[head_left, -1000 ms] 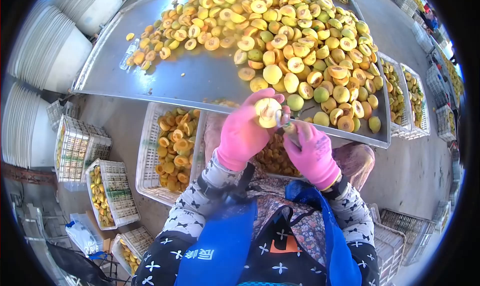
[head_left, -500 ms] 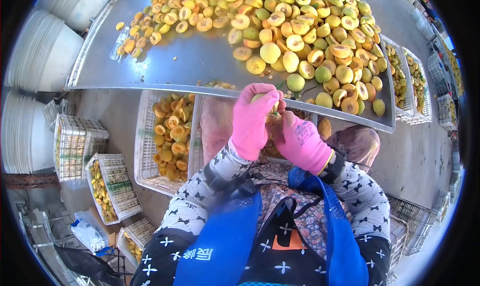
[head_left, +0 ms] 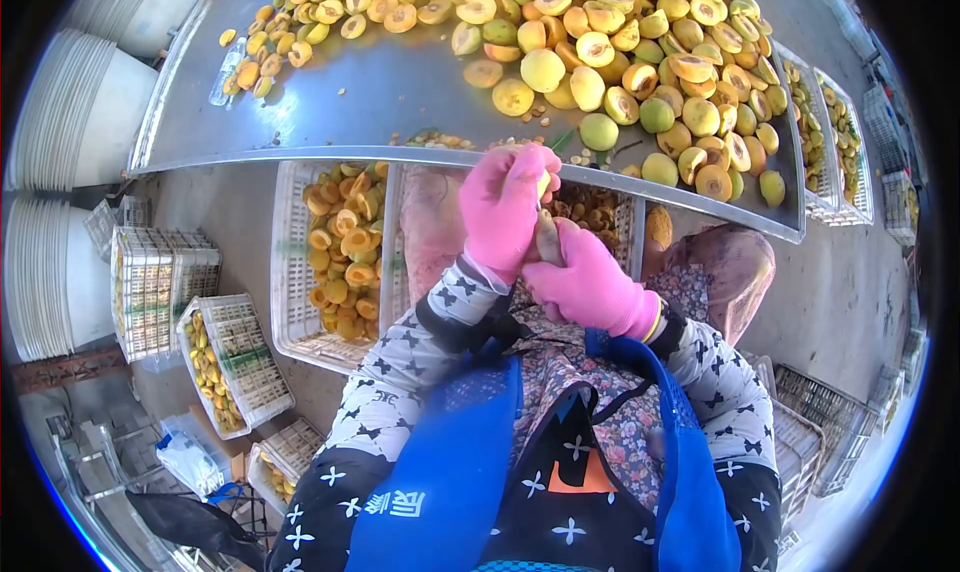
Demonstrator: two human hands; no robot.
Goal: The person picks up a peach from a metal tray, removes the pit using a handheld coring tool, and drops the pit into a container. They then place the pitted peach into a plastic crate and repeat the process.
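Both my hands wear pink gloves and meet just in front of the metal table's near edge. My left hand (head_left: 503,207) is closed around a peach (head_left: 543,184), of which only a yellow sliver shows between the fingers. Just below it and to the right, my right hand (head_left: 592,284) is closed, its greyish thumb or something it grips pointing up at the fruit; I cannot make out which. On the metal table (head_left: 370,122) lies a big heap of yellow-green peaches (head_left: 594,49), many cut in halves with brown hollows showing.
Below the table edge stands a white crate of peach halves (head_left: 345,242), with brownish pieces (head_left: 590,212) in another container beside it. More crates (head_left: 235,362) stand on the floor at left and crates (head_left: 825,142) at right. A clear plastic bottle (head_left: 226,72) lies on the table.
My right hand has dropped a little and turned, its fingers now curled beneath the left hand. The left hand has rotated, covering more of the peach. The view has shifted slightly.
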